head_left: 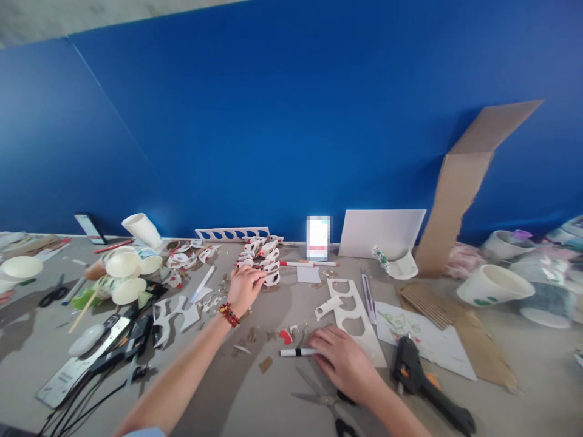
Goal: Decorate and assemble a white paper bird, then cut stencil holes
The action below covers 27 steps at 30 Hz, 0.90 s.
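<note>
My left hand (246, 287), with a red bead bracelet on the wrist, reaches to a pile of small white cut-out pieces (257, 249) with black and red markings. Its bent fingers close at the edge of one such piece (272, 278); the fingertips are partly hidden. My right hand (342, 358) rests low over the table, its fingers curled on one end of a white marker (291, 352) with a black band. Just below that hand lie scissors (314, 398), blades parted. A white sheet with cut-out holes (359, 325) lies beside the right hand.
At right are a black glue gun (416, 376), a purple cutter (368, 297), corrugated cardboard (428, 306) and a paper cup (494, 285). A lit phone (318, 238) leans on the blue wall. Cups (124, 264), cables and a phone (68, 373) crowd the left.
</note>
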Motion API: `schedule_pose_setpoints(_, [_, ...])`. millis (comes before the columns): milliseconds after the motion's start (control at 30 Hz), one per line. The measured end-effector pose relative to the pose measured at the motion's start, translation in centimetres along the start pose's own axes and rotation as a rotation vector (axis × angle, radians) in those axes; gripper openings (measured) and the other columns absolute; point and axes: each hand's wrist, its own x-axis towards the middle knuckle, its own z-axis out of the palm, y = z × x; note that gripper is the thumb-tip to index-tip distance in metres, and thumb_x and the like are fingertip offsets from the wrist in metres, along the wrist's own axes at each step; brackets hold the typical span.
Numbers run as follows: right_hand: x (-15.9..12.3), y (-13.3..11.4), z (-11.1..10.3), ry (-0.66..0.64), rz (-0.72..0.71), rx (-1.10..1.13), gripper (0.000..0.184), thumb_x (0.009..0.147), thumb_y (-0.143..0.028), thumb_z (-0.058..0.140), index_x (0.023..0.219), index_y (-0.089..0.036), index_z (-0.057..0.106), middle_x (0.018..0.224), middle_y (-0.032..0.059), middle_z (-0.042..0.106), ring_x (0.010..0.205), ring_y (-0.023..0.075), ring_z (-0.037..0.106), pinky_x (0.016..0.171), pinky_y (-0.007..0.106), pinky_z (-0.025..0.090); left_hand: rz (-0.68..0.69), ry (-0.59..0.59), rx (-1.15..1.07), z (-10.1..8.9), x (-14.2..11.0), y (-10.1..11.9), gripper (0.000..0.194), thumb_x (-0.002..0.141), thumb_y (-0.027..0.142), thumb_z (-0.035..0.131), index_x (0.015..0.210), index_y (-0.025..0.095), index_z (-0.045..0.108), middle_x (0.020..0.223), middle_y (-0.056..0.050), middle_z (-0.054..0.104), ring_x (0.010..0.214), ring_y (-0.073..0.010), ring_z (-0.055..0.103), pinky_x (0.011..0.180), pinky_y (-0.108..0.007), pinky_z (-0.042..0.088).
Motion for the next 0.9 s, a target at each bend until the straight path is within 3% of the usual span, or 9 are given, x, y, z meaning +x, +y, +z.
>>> schedule_pose_setpoints(200, [0.0,0.0,0.1,0.021,0.002,0.037,0.022,0.088,-0.013,0.050,0.104,-0.023,0.061,0.103,0.0048,0.063,0.098,0.0231,0.054,0.087,0.036,0.042,-0.006,-0.034,-0.012,0.0,0.6,0.2,0.018,0.087,0.024,0.057,0.091,0.027,0.074,0.088,-0.001,0.075,0.090,-0.0211,0.061,0.077,-0.033,0.037])
schedule_pose_setpoints(467, [0.0,-0.1,0.0,0.027,0.008,0.037,0.019,0.087,-0.014,0.051,0.100,-0.023,0.061,0.102,0.0048,0.062,0.098,0.0230,0.054,0.086,0.036,0.042,0.026,-0.038,0.045,0.3,0.7,0.8,0.020,0.086,0.021,0.055,0.089,0.026,0.074,0.084,-0.005,0.075,0.089,-0.0234,0.059,0.077,-0.036,0.035])
schedule_pose_setpoints(667, [0.0,-0.1,-0.1,0.027,0.006,0.049,0.021,0.086,-0.013,0.052,0.102,-0.023,0.062,0.103,0.0044,0.063,0.097,0.0224,0.055,0.086,0.035,0.043,0.045,0.005,0.080,-0.5,0.1,1.1,0.026,0.090,0.018,0.047,0.095,0.025,0.071,0.090,-0.006,0.073,0.096,-0.0247,0.056,0.081,-0.039,0.034])
schedule_pose_setpoints(900, [-0.1,-0.3,-0.4,0.021,0.008,0.054,0.020,0.087,-0.016,0.053,0.104,-0.023,0.062,0.104,0.0045,0.063,0.099,0.0230,0.055,0.087,0.036,0.043,0.116,-0.003,0.074,-1.2,-1.0,1.8,0.021,0.091,0.024,0.050,0.090,0.026,0.070,0.094,-0.004,0.071,0.095,-0.0240,0.055,0.080,-0.039,0.035])
